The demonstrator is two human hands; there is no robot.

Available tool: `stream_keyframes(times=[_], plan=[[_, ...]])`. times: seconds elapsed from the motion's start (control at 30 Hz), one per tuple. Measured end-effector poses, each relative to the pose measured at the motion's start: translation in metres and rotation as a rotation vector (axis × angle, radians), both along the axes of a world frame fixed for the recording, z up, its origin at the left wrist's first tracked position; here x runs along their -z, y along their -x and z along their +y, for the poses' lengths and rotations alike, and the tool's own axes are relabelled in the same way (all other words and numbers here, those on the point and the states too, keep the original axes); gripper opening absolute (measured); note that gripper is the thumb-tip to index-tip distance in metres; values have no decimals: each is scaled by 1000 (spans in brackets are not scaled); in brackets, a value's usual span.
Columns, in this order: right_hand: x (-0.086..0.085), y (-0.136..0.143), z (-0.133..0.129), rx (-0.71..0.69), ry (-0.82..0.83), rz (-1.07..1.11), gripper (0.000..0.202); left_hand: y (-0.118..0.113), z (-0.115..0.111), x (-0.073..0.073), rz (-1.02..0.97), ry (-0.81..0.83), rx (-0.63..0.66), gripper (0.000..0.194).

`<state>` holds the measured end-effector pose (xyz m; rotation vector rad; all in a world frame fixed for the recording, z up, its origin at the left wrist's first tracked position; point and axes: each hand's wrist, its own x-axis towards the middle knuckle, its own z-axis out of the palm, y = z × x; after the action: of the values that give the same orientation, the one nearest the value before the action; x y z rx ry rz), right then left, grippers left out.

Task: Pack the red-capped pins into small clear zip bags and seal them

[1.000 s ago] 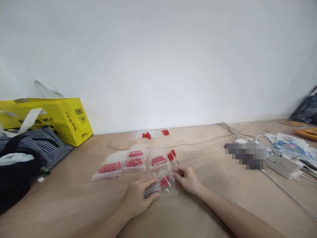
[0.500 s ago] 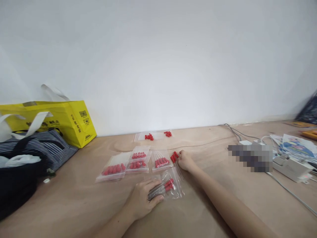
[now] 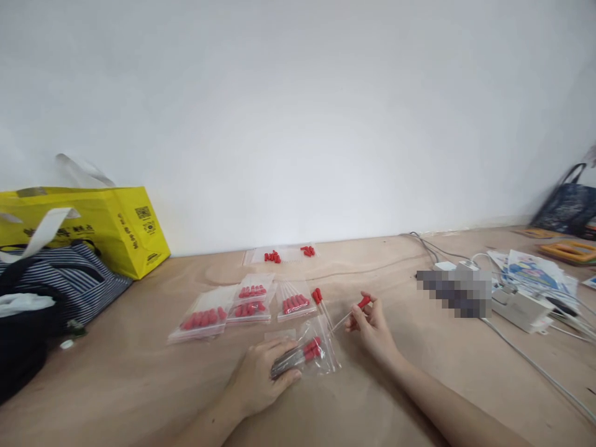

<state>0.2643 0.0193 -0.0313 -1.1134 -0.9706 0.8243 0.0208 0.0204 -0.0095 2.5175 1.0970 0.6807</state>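
My left hand [image 3: 263,375] is closed on a clear zip bag [image 3: 328,355] low in the middle; red-bulbed droppers [image 3: 311,349] show inside it. To its right, my right hand [image 3: 372,326] pinches one glass dropper [image 3: 362,303] by its red bulb, the thin tube slanting down left towards the bag's upper edge. Loose droppers [image 3: 317,296] with red bulbs lie just above the bag. Beyond my left hand are several filled zip bags: one at the left [image 3: 202,318], stacked ones in the middle [image 3: 251,304] and one at the right [image 3: 294,301].
More red bulbs [image 3: 272,256] lie on clear plastic near the wall. At the left stand a yellow bag [image 3: 139,230] and a striped bag [image 3: 88,273]. A white power adapter [image 3: 521,307], cables [image 3: 535,367] and printed papers [image 3: 535,270] occupy the right side.
My right hand has drawn one dropper away from the loose ones, moving right and slightly towards me. My left hand stays on the zip bag. The view has shifted slightly to the right.
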Motion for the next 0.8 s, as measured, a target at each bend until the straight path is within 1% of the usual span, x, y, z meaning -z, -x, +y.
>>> stream_keyframes(times=[0.17, 0.27, 0.37, 0.5, 0.57, 0.67, 0.8], plan=[[4, 19, -3, -114, 26, 159, 46, -1, -2, -3, 15, 0, 13, 38], [6, 27, -4, -205, 65, 164, 43, -1, -2, -2, 17, -2, 12, 41], [5, 33, -7, -288, 103, 62, 40, -1, -2, -2, 11, 0, 14, 44], [6, 35, -10, -316, 146, -42, 41, -1, -2, -2, 23, 15, 18, 47], [7, 36, -10, -352, 142, -109, 35, -1, -2, -1, 39, 24, 17, 47], [8, 35, -9, -423, 115, -261, 25, 0, -2, 0, 41, 27, 23, 46], [4, 37, -6, -405, 31, -387, 23, 0, -2, 1, 24, 24, 35, 46]])
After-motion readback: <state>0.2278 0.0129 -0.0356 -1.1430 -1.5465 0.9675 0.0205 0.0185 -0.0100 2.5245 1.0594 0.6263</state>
